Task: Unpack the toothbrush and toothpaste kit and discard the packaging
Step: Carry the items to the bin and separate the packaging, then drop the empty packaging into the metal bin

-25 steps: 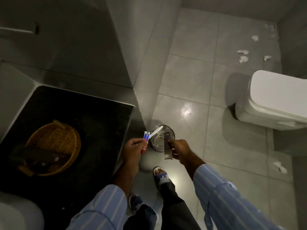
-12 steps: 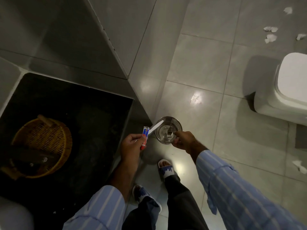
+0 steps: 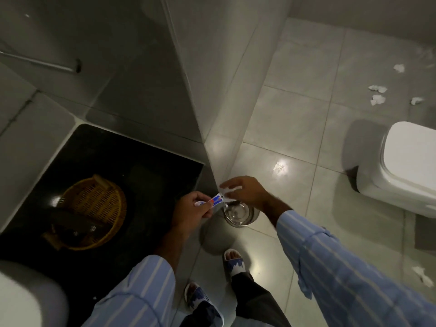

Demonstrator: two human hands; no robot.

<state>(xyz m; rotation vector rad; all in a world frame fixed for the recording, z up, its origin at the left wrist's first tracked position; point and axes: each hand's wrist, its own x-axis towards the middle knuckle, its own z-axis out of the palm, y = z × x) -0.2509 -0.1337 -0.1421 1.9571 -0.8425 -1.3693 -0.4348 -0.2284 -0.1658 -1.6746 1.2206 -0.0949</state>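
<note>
Toothpaste tube (image 3: pixel 215 200): small, white with blue and red print; held near level, its flat crimped end toward the bin, pinched in the fingers (image 3: pixel 202 201) of the left hand (image 3: pixel 191 210); toothbrush: a pale handle appears to lie alongside the tube in the same grip, too blurred to confirm; packaging: not discernible in either hand; bin (image 3: pixel 239 214): round, shiny metal, open-topped, standing on the tiled floor just below the tube's end and beneath the right hand (image 3: pixel 247 191), whose fingers are spread, holding nothing visible; bin contents unclear.
</note>
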